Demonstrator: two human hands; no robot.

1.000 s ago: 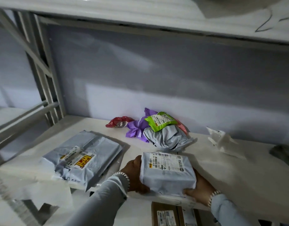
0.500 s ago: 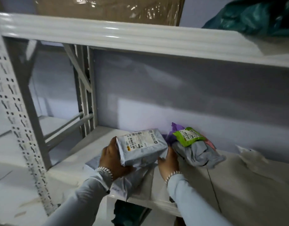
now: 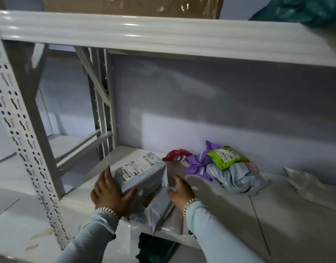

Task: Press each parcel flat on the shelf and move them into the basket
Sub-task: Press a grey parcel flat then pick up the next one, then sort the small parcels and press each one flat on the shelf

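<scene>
item: left hand (image 3: 114, 192), fingers spread and mostly straight, lying against the left side of the grey boxy parcel (image 3: 141, 172); thumb reaching under its near edge. it is steadying the parcel, not curling round it.

item: right hand (image 3: 179, 189), fingers bent, pinching the loose flap at the parcel's right end.

item: grey boxy parcel, label up, tilted. half a second ago both hands were holding it up off the shelf; now it is coming down onto the flat grey mailer (image 3: 155, 209) that is lying at the front lip of the shelf (image 3: 277, 205), part of it overhanging the edge. the left hand is loosening from a grip to a flat touch.

item: heap of parcels to the right of the boxy parcel, against the back wall: red pouch (image 3: 175, 154), purple bag (image 3: 198, 165), green-labelled packet (image 3: 227, 157), crumpled grey bag (image 3: 237, 176). none being touched.

item: white crumpled scrap (image 3: 303, 180), far right of the boxy parcel.

item: basket, not in view.

note on task: the parcel is being set down as if for pressing, so the flattening step appears to be beginning; no parcel is seen in a basket. stacking on the overhanging mailer is risking a slide off the front edge when pressure is applied.
</scene>
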